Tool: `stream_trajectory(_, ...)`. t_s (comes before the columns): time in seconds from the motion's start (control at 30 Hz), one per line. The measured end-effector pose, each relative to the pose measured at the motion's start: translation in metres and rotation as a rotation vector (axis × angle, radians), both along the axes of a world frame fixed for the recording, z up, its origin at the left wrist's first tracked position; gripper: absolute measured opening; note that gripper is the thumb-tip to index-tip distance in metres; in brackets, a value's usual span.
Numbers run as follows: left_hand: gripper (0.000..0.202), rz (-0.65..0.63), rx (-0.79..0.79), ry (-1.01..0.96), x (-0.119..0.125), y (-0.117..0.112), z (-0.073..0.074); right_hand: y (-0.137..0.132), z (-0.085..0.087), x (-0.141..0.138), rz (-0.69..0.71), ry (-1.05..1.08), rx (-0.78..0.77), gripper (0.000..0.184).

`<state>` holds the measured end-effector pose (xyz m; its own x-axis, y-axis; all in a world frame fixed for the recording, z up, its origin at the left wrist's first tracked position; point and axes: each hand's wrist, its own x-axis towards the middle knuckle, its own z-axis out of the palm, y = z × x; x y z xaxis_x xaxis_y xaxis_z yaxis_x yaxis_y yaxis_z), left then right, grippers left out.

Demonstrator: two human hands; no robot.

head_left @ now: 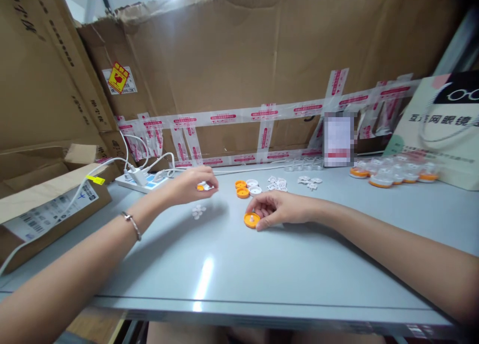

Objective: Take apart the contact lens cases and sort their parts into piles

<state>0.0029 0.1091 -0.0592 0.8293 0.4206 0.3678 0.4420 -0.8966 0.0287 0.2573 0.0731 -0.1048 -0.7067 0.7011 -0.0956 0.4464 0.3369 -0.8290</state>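
Note:
My right hand rests low over the table, thumb and fingers gripping the rim of a round orange plastic disc with a small white peg in its centre. To the left, my left hand hangs above the table with its fingers loosely bent and apart; I see nothing held in it. Small orange and white parts show partly behind its fingers. Nearer me than that hand lies a small cluster of white round pieces. Between and beyond my hands sit orange discs and white discs.
White openwork pieces and more white parts lie beyond my right hand. Clear rings stand by the cardboard. Assembled orange-and-clear pieces are at right near a printed bag. A power strip and open box occupy the left.

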Motion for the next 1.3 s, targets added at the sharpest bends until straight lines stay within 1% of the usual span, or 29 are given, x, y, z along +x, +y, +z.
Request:
stream_trajectory(0.1, 0.013, 0.088, 0.054, 0.117, -0.030, 0.006, -0.005, 0.000, 0.000, 0.000, -0.014, -0.012, 0.007, 0.040)
stream_trajectory(0.2, 0.016, 0.125, 0.062, 0.154, -0.045, 0.009, -0.017, 0.000, 0.001, 0.000, -0.006, -0.019, 0.015, 0.038)
stream_trajectory(0.27, 0.017, 0.118, 0.058, 0.165, -0.046, 0.010, -0.023, 0.000, 0.001, 0.000, -0.004, -0.021, 0.015, 0.038)
stream_trajectory(0.37, 0.017, 0.096, 0.054, 0.210, -0.039, 0.009, -0.025, 0.001, 0.000, 0.000, -0.015, -0.020, 0.014, 0.038)
stream_trajectory(0.57, 0.020, 0.095, 0.037, 0.268, -0.034, 0.003, -0.022, 0.000, -0.002, 0.000, -0.015, -0.010, 0.016, 0.038)
stream_trajectory(0.73, 0.020, 0.115, -0.002, 0.265, -0.034, -0.007, -0.017, 0.000, -0.002, -0.001, -0.030, -0.017, 0.020, 0.038)
stream_trajectory(0.83, 0.021, 0.113, 0.001, 0.226, -0.031, -0.010, -0.015, 0.000, -0.002, -0.001, -0.033, -0.019, 0.022, 0.040)
stream_trajectory(0.93, 0.022, 0.107, 0.050, 0.150, -0.025, -0.014, -0.013, 0.000, -0.002, -0.001, -0.029, -0.017, 0.023, 0.040)
stream_trajectory(1.0, 0.021, 0.104, 0.094, 0.139, -0.016, -0.020, -0.013, 0.000, -0.002, -0.001, -0.035, -0.013, 0.022, 0.040)
stream_trajectory(1.13, 0.018, 0.094, 0.172, 0.210, 0.014, -0.040, -0.016, 0.000, -0.003, -0.002, -0.042, -0.008, 0.040, 0.040)
stream_trajectory(1.2, 0.016, 0.094, 0.174, 0.244, 0.031, -0.052, -0.018, -0.001, -0.003, -0.003, -0.037, -0.003, 0.051, 0.039)
stream_trajectory(1.23, 0.016, 0.113, 0.167, 0.252, 0.039, -0.058, -0.018, -0.002, -0.003, -0.003, -0.034, 0.003, 0.053, 0.039)
stream_trajectory(1.3, 0.016, 0.204, 0.154, 0.249, 0.052, -0.071, -0.017, -0.004, -0.003, -0.004, -0.029, 0.020, 0.053, 0.037)
